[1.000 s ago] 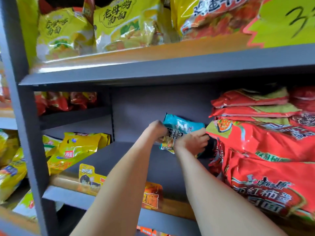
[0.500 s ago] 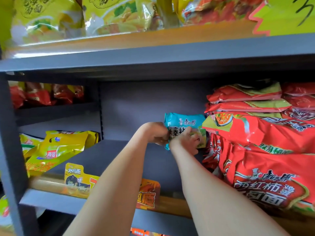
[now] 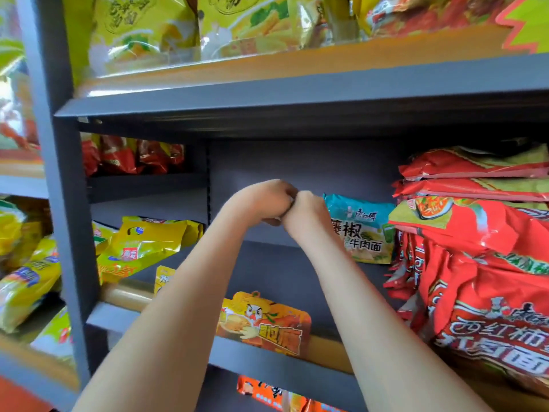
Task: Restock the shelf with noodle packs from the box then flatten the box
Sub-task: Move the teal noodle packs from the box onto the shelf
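- Teal and glossy, the plastic noodle pack [image 3: 361, 230] with black lettering and a green-yellow lower edge stands upright at the back of the grey metal shelf [image 3: 282, 272].
- Its right edge sits against the tall stack of red noodle packs [image 3: 481, 263] that fills the right end of the same shelf.
- Your right hand [image 3: 310, 212] has its fingers curled in and sits just in front of the pack's left edge. You cannot tell from this view whether it pinches that edge or only hides it.
- Your left hand [image 3: 264, 200] is curled as well, its knuckles touching those of the right hand in the middle of the bay.
- A pale sliver shows between the two fists; what it is, and whether either hand holds it, cannot be told.
- Yellow foil packs [image 3: 142, 245] lie tilted at the left end of this shelf level, well apart from your hands.
- An orange cartoon label card [image 3: 264, 322] hangs on the shelf's front rail, below your forearms.
- Yellow bags [image 3: 148, 31] line the shelf above.
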Tool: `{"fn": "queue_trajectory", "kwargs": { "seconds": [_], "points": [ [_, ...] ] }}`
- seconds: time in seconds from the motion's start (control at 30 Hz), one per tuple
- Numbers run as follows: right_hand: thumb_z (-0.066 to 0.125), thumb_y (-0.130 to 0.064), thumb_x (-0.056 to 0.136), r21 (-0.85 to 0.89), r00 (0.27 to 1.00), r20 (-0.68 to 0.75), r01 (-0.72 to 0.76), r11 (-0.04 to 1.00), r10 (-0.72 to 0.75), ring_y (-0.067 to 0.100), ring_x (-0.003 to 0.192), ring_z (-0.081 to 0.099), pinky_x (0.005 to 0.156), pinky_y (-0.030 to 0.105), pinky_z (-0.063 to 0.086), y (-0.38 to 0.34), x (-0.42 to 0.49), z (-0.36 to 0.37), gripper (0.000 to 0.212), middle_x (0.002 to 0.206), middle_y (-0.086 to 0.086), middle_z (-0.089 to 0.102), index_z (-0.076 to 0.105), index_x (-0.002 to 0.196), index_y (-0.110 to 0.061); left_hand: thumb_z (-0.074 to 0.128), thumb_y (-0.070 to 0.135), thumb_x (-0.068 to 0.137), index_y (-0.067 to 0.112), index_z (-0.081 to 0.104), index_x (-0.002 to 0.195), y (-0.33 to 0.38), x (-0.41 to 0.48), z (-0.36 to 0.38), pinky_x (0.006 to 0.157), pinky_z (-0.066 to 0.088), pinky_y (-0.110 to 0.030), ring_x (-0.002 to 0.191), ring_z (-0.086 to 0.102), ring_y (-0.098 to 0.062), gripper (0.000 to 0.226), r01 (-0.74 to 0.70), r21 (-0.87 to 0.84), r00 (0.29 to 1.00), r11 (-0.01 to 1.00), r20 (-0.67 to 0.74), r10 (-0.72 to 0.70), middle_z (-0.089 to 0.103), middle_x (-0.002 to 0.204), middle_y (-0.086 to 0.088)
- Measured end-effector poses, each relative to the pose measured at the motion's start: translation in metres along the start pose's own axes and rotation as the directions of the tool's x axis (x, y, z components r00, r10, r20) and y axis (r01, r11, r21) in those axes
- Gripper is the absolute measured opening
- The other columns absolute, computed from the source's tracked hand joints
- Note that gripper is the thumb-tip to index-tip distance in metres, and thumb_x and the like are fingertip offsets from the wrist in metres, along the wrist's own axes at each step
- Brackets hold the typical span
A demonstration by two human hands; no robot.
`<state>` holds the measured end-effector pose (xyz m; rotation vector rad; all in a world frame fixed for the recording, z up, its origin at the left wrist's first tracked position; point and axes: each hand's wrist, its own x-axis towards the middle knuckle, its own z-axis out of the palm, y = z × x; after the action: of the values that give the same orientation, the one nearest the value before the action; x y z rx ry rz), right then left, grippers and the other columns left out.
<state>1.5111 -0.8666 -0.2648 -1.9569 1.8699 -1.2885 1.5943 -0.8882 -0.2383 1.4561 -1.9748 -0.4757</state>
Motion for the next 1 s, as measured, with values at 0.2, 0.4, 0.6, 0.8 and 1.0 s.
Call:
{"fn": "queue_trajectory", "kwargs": {
  "seconds": [0.2,0.4,0.6,0.8,1.0],
  "points": [
    [0.047,-0.012,0.089,0.107,0.932,0.098,0.338,0.935,-0.348,0.029,0.085,0.050,0.065,0.027,0.032,-0.072,-0.094,0.008,0.019,0.105,0.008,0.061,0.059,0.104,-0.015,0.054,0.014,0.088,0.017,0.065,0.106,-0.038,-0.149,-0.051,0.085,0.053,-0.045,0.094,0.065,-0.031,0.021,0.016,-0.003,0.918,1.000,-0.397,-0.016,0.070,0.096,-0.014],
    [0.042,-0.007,0.090,0.396,0.694,0.217,0.581,0.711,-0.687,0.028,0.106,0.052,0.066,0.027,0.021,-0.086,-0.224,0.084,0.016,0.109,0.009,0.060,0.051,0.102,-0.012,0.050,0.014,0.093,0.017,0.066,0.105,-0.110,-0.300,-0.027,0.080,0.047,-0.033,0.091,0.063,-0.021,0.020,0.355,0.058,0.724,0.933,-0.648,-0.236,0.071,0.094,-0.004],
    [0.045,-0.001,0.086,0.505,0.542,0.461,0.491,0.710,-0.702,0.029,0.109,0.051,0.084,0.031,0.034,-0.058,-0.311,0.170,0.025,0.113,0.012,0.057,0.055,0.109,-0.006,0.045,0.021,0.098,0.003,0.059,0.090,-0.182,-0.386,0.029,0.056,0.035,-0.017,0.075,0.051,-0.023,0.024,0.713,0.020,0.578,0.701,-0.583,-0.571,0.062,0.080,-0.006],
    [0.048,-0.006,0.087,0.453,0.165,0.817,0.411,0.791,-0.553,0.035,0.108,0.054,0.084,0.037,0.044,0.002,-0.393,0.259,0.022,0.115,0.017,0.055,0.052,0.108,-0.004,0.045,0.012,0.090,0.005,0.062,0.107,-0.267,-0.441,0.103,0.070,0.042,-0.028,0.098,0.061,-0.028,0.025,0.925,0.159,0.378,0.345,-0.308,-0.873,0.067,0.106,-0.010],
    [0.051,-0.007,0.088,0.353,-0.149,0.933,0.561,0.749,-0.328,0.031,0.113,0.051,0.086,0.038,0.044,0.080,-0.456,0.312,0.031,0.123,0.011,0.049,0.048,0.119,-0.007,0.063,0.034,0.083,0.009,0.056,0.113,-0.343,-0.526,0.238,0.076,0.042,-0.027,0.106,0.058,-0.024,0.040,0.992,0.086,0.097,0.093,-0.038,-0.995,0.061,0.118,-0.009]
  ]
}}
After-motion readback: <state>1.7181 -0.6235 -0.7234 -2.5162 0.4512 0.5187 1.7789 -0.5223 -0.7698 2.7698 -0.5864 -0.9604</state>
